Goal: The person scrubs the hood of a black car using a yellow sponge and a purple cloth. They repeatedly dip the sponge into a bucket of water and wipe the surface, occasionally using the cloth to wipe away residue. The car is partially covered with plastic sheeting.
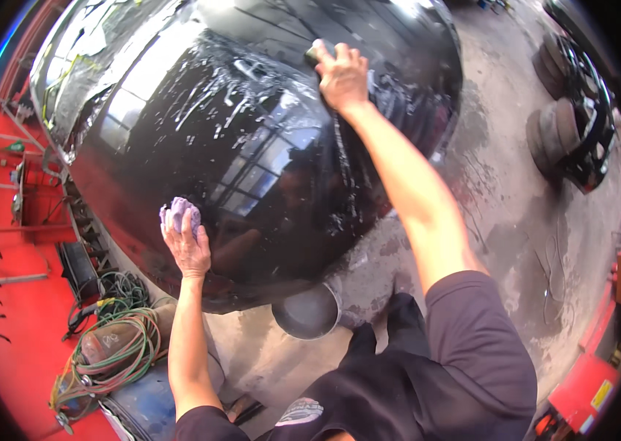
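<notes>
The black panel (pixel 266 132), large, curved and glossy, fills the upper middle of the view, wet and streaked with pale liquid across its top. Window bars and bright light reflect in it. At far left stands a red structure (pixel 2 250) with rails and fittings; below it, green and orange hoses (pixel 154 331) loop around a worn cylinder (pixel 108 344) beside a blue surface (pixel 149 408). Next, the left grip (pixel 190 253) is half-curled around a crumpled purple cloth (pixel 185 214), over the panel's lower left; whether the cloth touches it, I cannot tell. A round grey basin (pixel 305 312) sits on the floor under the panel's near edge. Farther right, the right grip (pixel 345 79) lies nearly flat on the upper panel, fingers bent slightly over a dark greenish pad (pixel 311 56), mostly hidden. Beyond, the concrete floor (pixel 501 95) is patchy with damp. Dark, rounded wheel-like shapes (pixel 554 140) rest there, and a red box (pixel 582 389) stands at lower right.
</notes>
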The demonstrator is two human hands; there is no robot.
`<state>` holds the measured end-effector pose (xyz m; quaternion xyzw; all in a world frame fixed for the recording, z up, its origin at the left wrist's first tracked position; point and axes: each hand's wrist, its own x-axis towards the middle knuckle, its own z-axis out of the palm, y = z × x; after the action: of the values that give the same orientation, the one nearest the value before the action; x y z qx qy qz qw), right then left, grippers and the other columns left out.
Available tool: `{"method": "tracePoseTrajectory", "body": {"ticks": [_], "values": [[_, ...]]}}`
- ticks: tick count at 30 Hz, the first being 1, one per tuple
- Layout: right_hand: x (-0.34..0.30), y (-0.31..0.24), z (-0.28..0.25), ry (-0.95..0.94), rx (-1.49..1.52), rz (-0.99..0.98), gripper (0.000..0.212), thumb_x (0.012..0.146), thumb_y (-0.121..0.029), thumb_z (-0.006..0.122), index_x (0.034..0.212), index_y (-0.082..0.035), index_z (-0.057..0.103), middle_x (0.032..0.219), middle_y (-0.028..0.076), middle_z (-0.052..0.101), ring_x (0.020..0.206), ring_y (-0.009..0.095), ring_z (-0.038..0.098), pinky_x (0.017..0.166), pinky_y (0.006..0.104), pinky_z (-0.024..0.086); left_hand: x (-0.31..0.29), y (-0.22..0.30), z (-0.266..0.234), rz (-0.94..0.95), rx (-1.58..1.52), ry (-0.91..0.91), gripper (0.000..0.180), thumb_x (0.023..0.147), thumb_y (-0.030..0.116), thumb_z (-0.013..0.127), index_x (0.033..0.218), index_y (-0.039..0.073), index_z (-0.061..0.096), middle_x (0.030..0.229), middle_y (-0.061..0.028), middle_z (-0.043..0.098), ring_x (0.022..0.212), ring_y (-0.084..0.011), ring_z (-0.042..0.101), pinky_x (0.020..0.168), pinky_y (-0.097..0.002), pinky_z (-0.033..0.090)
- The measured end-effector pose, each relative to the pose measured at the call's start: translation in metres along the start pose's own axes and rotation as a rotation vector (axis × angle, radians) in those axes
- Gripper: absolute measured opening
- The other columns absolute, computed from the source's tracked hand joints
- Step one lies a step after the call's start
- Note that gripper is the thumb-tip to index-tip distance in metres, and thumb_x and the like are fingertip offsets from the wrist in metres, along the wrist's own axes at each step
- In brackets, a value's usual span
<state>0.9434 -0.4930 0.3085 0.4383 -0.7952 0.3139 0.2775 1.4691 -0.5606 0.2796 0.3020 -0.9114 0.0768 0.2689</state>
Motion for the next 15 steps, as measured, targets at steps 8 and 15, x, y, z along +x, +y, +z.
{"method": "tracePoseTrajectory", "body": {"ticks": [8, 15], "values": [[-0.189, -0.014, -0.085, -0.085, 0.259, -0.235, 0.061, 0.094, -0.015, 0.076, 0.154, -0.018, 0.071, 0.136, 0.018, 0.066, 0.124, 0.039, 0.064, 0.107, 0.0525, 0.049, -0.017, -0.016, -0.023, 0.0, 0.067, -0.03, 0.058, 0.108, 0.023, 0.063, 0.163, 0.01, 0.052, 0.174, -0.0227, 0.045, 0.164, -0.0521, 0.035, 0.134, -0.0636, 0.027], [-0.01, 0.031, -0.003, 0.104, 0.079, -0.002, 0.05, 0.099, -0.02, 0.072, 0.149, -0.016, 0.071, 0.124, 0.017, 0.068, 0.116, 0.04, 0.065, 0.099, 0.0542, 0.05, 0.0, 0.001, -0.001, 0.018, 0.012, -0.023, 0.062, 0.104, 0.024, 0.065, 0.164, 0.014, 0.051, 0.172, -0.0235, 0.045, 0.163, -0.0553, 0.034, 0.133, -0.0658, 0.028]]}}
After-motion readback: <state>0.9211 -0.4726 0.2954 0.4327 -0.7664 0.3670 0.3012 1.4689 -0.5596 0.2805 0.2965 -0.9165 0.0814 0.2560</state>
